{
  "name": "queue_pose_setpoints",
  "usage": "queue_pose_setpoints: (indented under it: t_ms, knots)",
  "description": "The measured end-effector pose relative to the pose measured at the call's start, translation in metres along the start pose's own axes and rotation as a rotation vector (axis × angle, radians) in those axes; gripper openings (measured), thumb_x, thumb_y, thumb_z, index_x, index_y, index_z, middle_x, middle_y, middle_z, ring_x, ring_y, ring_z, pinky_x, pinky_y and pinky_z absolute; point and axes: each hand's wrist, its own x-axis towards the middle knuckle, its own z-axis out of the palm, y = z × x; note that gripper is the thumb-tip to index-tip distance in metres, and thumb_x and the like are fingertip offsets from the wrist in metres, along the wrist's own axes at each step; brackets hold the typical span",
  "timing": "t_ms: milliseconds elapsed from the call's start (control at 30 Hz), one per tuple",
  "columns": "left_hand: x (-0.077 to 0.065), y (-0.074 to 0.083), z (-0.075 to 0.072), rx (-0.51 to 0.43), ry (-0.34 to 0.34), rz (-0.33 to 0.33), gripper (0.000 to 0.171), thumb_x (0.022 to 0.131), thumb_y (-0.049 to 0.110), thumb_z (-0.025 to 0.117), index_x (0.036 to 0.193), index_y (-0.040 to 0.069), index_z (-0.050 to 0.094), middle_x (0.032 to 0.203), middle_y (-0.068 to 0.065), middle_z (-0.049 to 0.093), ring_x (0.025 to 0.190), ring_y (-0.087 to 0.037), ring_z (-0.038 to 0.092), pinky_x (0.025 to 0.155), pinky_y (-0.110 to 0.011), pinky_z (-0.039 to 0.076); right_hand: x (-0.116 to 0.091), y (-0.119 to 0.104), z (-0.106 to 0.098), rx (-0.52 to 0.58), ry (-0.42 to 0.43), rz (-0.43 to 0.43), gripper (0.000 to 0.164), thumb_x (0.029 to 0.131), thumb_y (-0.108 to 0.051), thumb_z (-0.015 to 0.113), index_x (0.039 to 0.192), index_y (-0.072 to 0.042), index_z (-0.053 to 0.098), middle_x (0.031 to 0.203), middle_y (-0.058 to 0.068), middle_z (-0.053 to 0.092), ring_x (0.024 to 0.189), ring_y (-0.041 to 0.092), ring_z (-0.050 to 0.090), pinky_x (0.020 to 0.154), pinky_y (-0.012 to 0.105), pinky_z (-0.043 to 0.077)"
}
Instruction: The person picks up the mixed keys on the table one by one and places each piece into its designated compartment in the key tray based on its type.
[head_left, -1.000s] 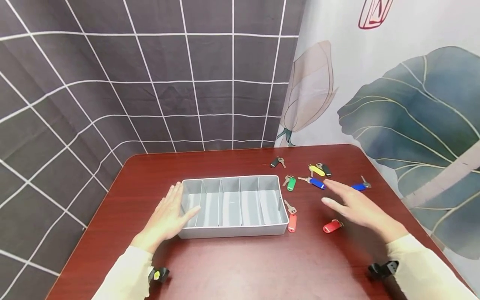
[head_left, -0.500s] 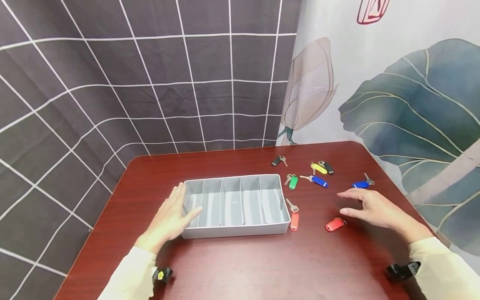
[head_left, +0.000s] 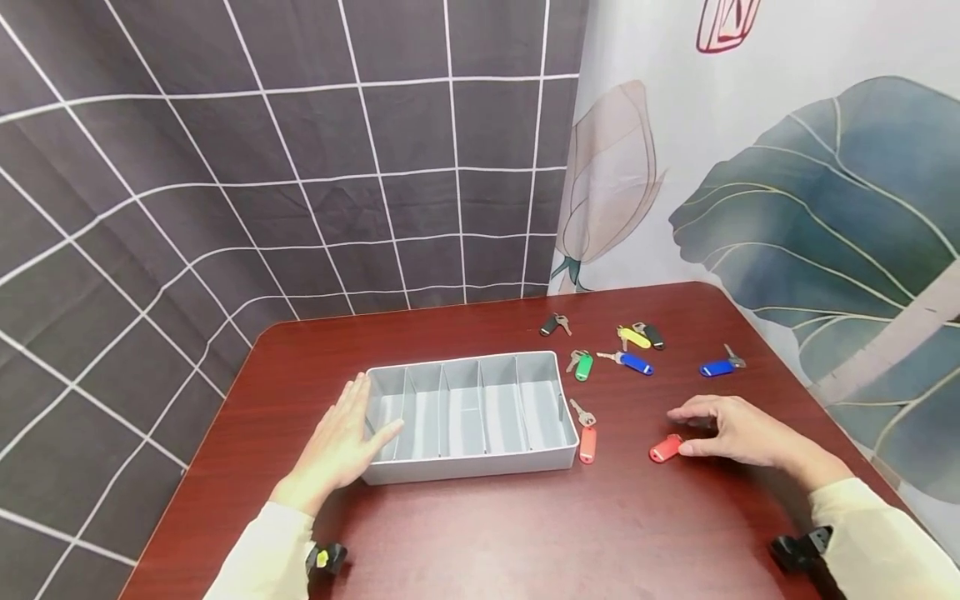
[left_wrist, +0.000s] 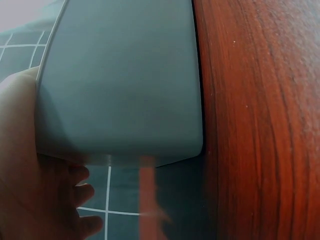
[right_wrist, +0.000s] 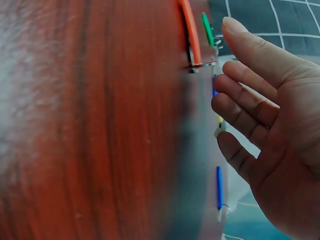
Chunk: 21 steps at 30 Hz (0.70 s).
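A grey compartment tray sits on the table. My left hand rests against its left end, fingers straight along the outer side and thumb reaching over the near left corner. In the left wrist view the thumb side of my hand lies at the tray's rim. My right hand is beside a red key tag lying on the table, its thumb tip right at the tag. In the right wrist view the fingers are loosely bent and apart from the thumb, with nothing between them.
Right of the tray lie another red key tag, a green one, a yellow one, two blue ones and two black ones, with keys. A tiled-pattern curtain hangs behind the table.
My right hand has drawn back from over the blue tags and come down to the red key tag. My left hand stays at the tray's left end. The head view has shifted slightly.
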Motion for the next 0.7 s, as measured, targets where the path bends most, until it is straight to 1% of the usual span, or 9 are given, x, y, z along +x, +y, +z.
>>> queue_pose_setpoints:
  t_ms: [167,333,500,700]
  knots:
    - [0.0,0.0,-0.001,-0.013,-0.009,0.006,0.098,0.089,0.068,0.047,0.154,0.003,0.013,0.157,-0.019,0.018,0.144,-0.037,0.016,0.112,-0.055,0.021,0.0,0.003,0.007,-0.006,-0.009,-0.056,0.049,0.076,-0.039,0.08,0.114,-0.009,0.071,0.102,-0.008,0.065,0.09,0.008,0.061,0.076,0.023,0.051]
    - [-0.001,-0.001,-0.002,-0.009,-0.004,0.011,0.1,0.088,0.071,0.044,0.154,0.002,0.013,0.157,-0.019,0.018,0.144,-0.038,0.016,0.113,-0.054,0.021,0.002,0.004,0.011,-0.021,-0.008,-0.082,0.05,0.076,-0.042,0.08,0.114,-0.01,0.071,0.101,-0.01,0.064,0.088,0.006,0.057,0.074,0.023,0.048]
    - [-0.001,-0.002,0.0,-0.01,0.009,0.02,0.099,0.088,0.07,0.044,0.153,0.001,0.015,0.157,-0.02,0.019,0.144,-0.038,0.017,0.113,-0.054,0.021,0.003,0.007,0.015,-0.003,-0.015,-0.083,0.049,0.076,-0.042,0.08,0.114,-0.012,0.071,0.1,-0.011,0.062,0.087,0.005,0.055,0.072,0.022,0.046]
    - [-0.002,-0.002,-0.001,-0.014,0.002,0.023,0.1,0.089,0.07,0.044,0.153,0.0,0.014,0.157,-0.021,0.019,0.143,-0.039,0.017,0.113,-0.054,0.021,0.006,0.01,0.018,0.014,-0.011,-0.074,0.047,0.076,-0.041,0.08,0.113,-0.013,0.072,0.099,-0.012,0.062,0.087,0.005,0.056,0.072,0.021,0.047]
